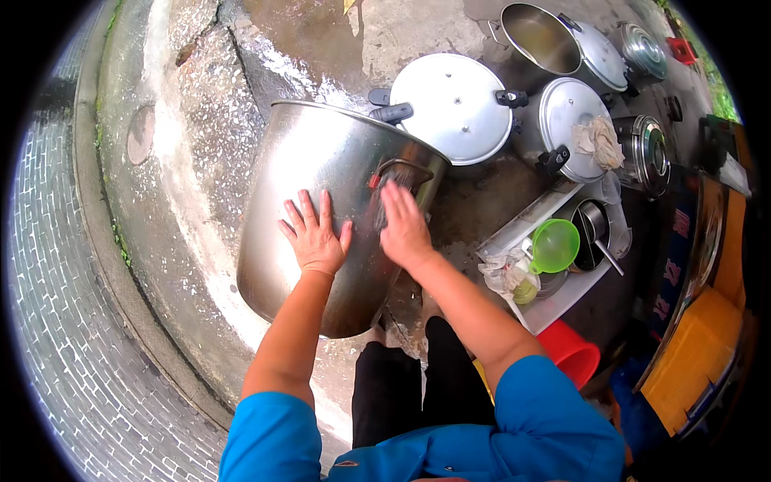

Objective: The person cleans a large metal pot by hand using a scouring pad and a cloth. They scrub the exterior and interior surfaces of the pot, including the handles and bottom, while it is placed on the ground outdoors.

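Observation:
A large stainless steel pot lies tilted on its side before me, its rim towards the upper right. My left hand rests flat on the pot's outer wall, fingers spread, holding nothing. Beside the pot's loop handle, my right hand presses on the wall and is blurred. Around its fingers shows a grey wad, apparently a steel wool scourer, mostly hidden by the hand. Something small and red sits at the handle's end.
Behind the pot lies a round metal lid with black handles. Further right stand an open pot and a lidded pot with a cloth on top. A white tub holds a green scoop; a red bucket is nearer me.

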The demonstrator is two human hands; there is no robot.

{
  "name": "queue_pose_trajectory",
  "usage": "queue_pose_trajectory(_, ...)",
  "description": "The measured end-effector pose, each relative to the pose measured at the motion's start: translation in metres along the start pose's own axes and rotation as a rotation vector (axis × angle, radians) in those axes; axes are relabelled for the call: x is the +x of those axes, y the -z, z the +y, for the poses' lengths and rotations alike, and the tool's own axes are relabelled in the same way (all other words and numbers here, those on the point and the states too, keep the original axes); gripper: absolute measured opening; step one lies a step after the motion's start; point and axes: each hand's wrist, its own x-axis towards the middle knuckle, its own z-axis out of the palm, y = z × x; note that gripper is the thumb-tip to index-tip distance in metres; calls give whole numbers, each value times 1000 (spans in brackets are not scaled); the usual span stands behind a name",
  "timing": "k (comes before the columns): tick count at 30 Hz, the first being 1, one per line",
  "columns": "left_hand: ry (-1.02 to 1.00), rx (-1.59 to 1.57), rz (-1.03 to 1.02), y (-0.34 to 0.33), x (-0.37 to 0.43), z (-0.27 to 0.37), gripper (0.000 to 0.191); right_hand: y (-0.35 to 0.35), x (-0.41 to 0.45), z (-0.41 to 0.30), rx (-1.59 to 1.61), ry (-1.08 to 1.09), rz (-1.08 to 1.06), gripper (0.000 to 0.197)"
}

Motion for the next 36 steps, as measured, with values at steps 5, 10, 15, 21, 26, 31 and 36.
queue_pose_trajectory(5,-39,-37,3,-4,0,4,76,-3,16,5,-12,-121,121,66)
queue_pose_trajectory(10,-59,-110,3,-10,-2,-2,68,-20,-25,-30,-24,-50,37,65)
queue_pose_trajectory(15,-94,-245,63,-14,-3,-14,59,-31,-39,-62,-102,177,25,50)
queue_pose_trajectory(21,-184,-529,117,-12,-3,-10,56,-20,73,-59,-129,-97,170,35)
queue_pose_trajectory(26,-188,-805,40,-10,3,-38,52,-53,7,-81,-78,-130,76,55)
queue_pose_trajectory(31,-144,-1061,149,6,32,2,54,-11,82,-58,-31,-189,64,54)
queue_pose_trajectory(36,-273,-571,110,20,60,21,73,19,80,0,427,83,9,39)
